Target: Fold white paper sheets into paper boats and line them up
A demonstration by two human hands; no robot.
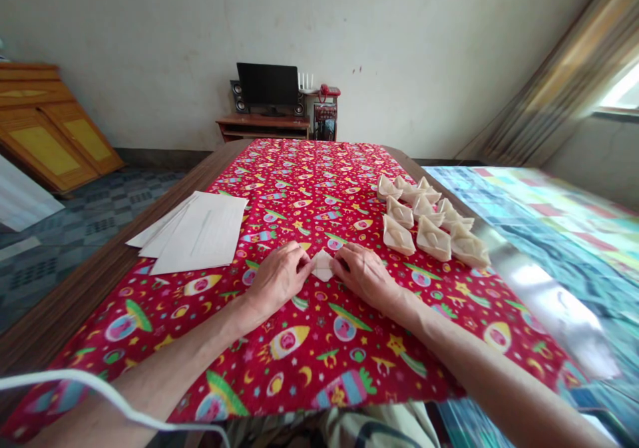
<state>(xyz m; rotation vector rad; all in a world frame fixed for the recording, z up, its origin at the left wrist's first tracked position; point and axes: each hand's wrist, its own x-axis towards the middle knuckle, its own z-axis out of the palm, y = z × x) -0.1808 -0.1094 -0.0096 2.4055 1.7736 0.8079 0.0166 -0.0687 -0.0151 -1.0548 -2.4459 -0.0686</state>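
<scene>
A small folded piece of white paper (pixel 323 265) lies on the red patterned cloth (pixel 309 188) in front of me. My left hand (pixel 277 276) pinches its left side with fingertips. My right hand (pixel 363 271) grips its right side. Both hands rest on the cloth, pressing the paper between them. A stack of flat white sheets (pixel 197 233) lies to the left of my left hand. Several finished folded paper boats (pixel 428 220) are grouped to the right, beyond my right hand.
The wooden table (pixel 90 281) shows bare along its left edge. A shiny patterned surface (pixel 559 248) adjoins on the right. A white cable (pixel 100 388) crosses near my left arm. A monitor on a low desk (pixel 267 88) stands by the far wall.
</scene>
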